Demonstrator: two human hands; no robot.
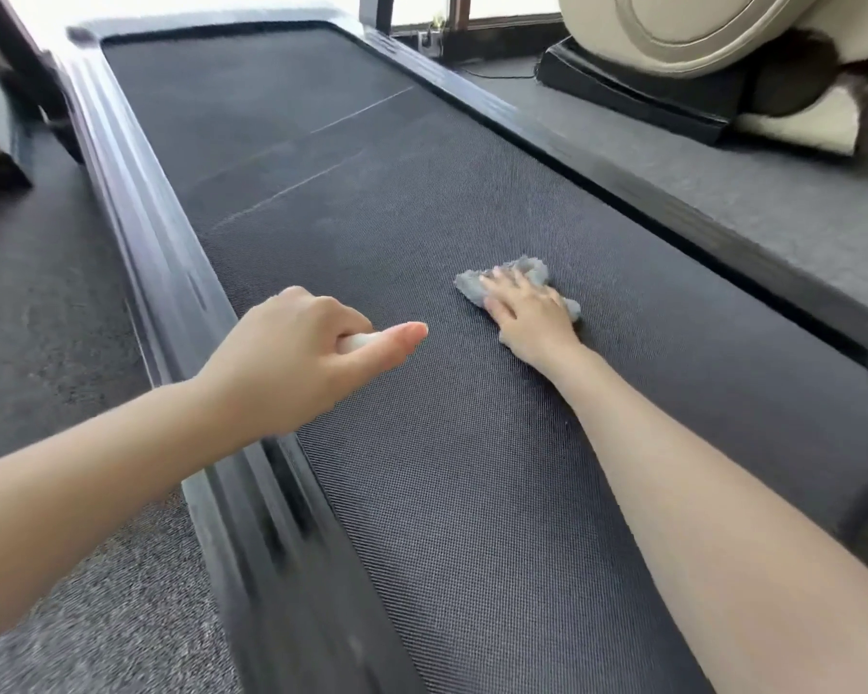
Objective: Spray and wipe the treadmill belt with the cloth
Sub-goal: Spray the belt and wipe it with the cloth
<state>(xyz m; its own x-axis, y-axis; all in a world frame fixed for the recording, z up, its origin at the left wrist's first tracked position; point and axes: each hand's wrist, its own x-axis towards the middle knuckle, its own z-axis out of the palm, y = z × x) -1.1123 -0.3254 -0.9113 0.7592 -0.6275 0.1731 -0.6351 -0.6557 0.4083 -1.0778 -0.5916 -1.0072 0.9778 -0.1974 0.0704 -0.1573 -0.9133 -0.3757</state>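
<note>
Centrally, the right hand [529,313] lies palm-down with its fingers spread flat over a crumpled grey microfibre cloth [522,273], pinning it against the dark woven treadmill belt [447,468]; the cloth sits right of the belt's midline, roughly halfway along the visible length, its frayed edges showing beyond the fingertips and beside the wrist. A flat, open palm of this kind presumably spreads pressure over the cloth for wiping rather than lifting it. The left hand [296,353] is curled closed around a small pale object [354,341], of which only a short rounded white part shows beneath the extended thumb; it is probably the spray bottle, though its form cannot be confirmed. This hand hovers over the belt's left margin, held clear of the cloth, plausibly so that spraying and wiping do not interfere. Outward, the belt is bounded by a glossy black left side rail [171,273] and a matching right side rail [672,202], each standing slightly proud of the belt. Open belt extends ahead toward the far end, where pale diagonal streaks [362,110] remain, and back toward the viewer. Grey carpet [46,303] flanks the machine; a beige massage chair on a black base [672,57] stands well apart at upper right.
</note>
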